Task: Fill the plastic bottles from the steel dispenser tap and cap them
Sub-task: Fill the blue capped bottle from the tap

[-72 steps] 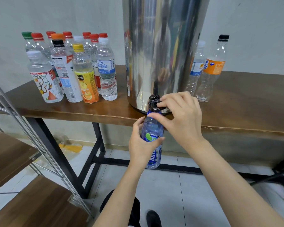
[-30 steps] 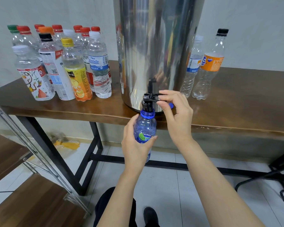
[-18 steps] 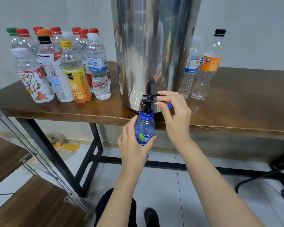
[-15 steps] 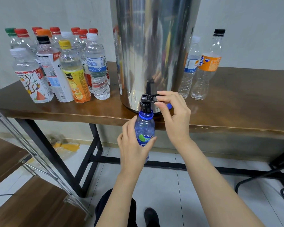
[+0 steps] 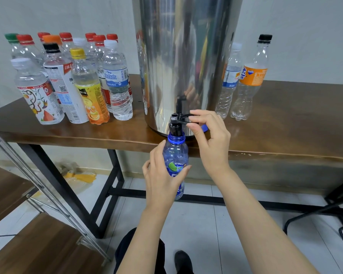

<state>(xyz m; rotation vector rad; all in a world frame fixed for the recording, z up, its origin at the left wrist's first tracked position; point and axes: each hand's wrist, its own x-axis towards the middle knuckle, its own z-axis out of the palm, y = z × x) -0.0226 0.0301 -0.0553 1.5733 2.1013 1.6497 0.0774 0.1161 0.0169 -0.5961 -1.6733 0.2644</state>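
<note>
Right hand is on the tap lever, pinching it between thumb and forefinger with the other fingers loosely curled behind. Left hand is wrapped round the label of the blue bottle, holding it upright off the front edge of the bench. Its open neck sits right up under the tap spout at the foot of the steel dispenser.

So I read this as the filling step. I can't see any flow, and through the tinted plastic I can't tell the water level.

A blue cap peeks out on the bench beside the dispenser base, just behind my right hand; I take it for this bottle's.

Further out, a crowd of capped bottles stands left of the dispenser and two more bottles stand to its right.

Next, I want the neck steady under the spout while I watch for the level near the shoulder. Then I let the lever shut before lowering the bottle, or it spills. After that, the right hand reaches for the cap and screws it on.
</note>
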